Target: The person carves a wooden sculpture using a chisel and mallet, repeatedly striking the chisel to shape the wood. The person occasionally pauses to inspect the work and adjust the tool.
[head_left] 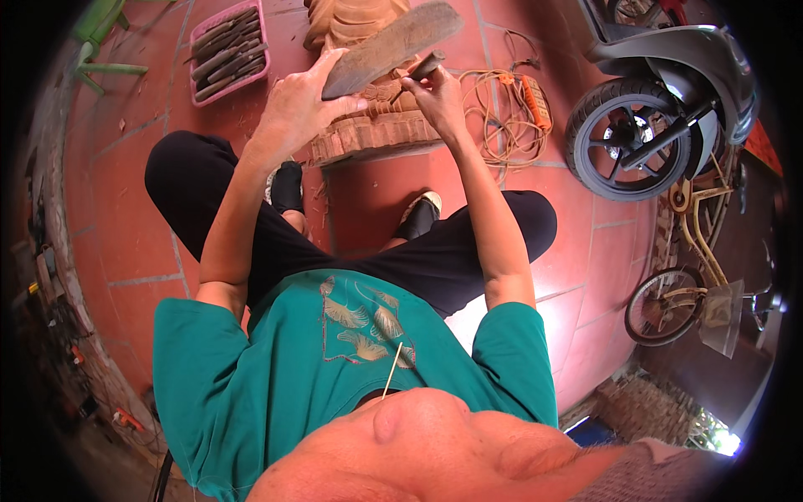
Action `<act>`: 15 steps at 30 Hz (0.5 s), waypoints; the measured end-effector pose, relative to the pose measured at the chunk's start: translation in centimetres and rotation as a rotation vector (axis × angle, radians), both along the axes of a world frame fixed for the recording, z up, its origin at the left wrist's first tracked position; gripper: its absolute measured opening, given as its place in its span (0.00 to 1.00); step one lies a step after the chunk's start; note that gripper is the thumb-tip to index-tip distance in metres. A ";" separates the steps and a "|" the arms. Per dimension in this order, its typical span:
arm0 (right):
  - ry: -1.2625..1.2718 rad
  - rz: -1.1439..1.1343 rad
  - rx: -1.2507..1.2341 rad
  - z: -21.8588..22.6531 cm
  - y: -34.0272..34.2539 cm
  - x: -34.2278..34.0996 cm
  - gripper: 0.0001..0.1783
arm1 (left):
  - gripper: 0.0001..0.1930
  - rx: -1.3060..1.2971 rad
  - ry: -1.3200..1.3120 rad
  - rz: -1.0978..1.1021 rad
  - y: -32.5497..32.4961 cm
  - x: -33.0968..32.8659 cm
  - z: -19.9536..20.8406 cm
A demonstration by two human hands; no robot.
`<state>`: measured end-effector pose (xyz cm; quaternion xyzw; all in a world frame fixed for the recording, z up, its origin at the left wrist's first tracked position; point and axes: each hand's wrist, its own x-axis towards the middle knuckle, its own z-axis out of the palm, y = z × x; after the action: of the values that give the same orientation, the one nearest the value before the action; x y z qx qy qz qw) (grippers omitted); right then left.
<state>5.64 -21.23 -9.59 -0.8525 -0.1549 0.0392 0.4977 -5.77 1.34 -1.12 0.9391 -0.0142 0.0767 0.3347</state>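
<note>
A wide, flat wooden mallet [397, 46], shaped like a paddle, slants up to the right from my left hand [299, 105], which is closed on its lower end. Just right of it, my right hand [441, 102] pinches a chisel [428, 65] by its dark handle. The chisel's thin tip points down toward a carved wooden figure [355, 21]; I cannot tell whether it touches the wood. The figure's thick, rough base [376, 140] lies nearest me, between my feet and hands. The mallet hides the middle of the carving.
A pink basket [268, 58] full of chisels sits at the far left, near a green plastic chair [104, 42]. To the right lie a coiled cable [493, 138] and an orange power strip [535, 102]. Beyond them stand a motorbike [631, 138] and a bicycle [665, 305].
</note>
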 end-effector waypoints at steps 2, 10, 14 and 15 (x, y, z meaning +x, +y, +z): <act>0.025 0.029 0.020 0.8 0.2 -0.3 0.10 | 0.38 -0.039 -0.021 0.005 0.3 0.0 0.2; -0.010 0.052 0.046 -1.3 0.7 0.2 0.12 | 0.38 -0.063 -0.012 -0.002 0.2 0.0 0.3; 0.051 0.067 0.002 -1.2 1.2 0.3 0.10 | 0.39 -0.052 0.005 0.005 0.2 -0.1 0.2; 0.049 0.058 0.006 -1.4 1.1 0.3 0.10 | 0.39 -0.051 -0.006 0.002 0.1 -0.1 0.2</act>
<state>5.97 -20.13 -10.94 -0.8448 -0.1673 0.0741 0.5028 -5.86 1.43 -0.91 0.9299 -0.0124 0.0802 0.3586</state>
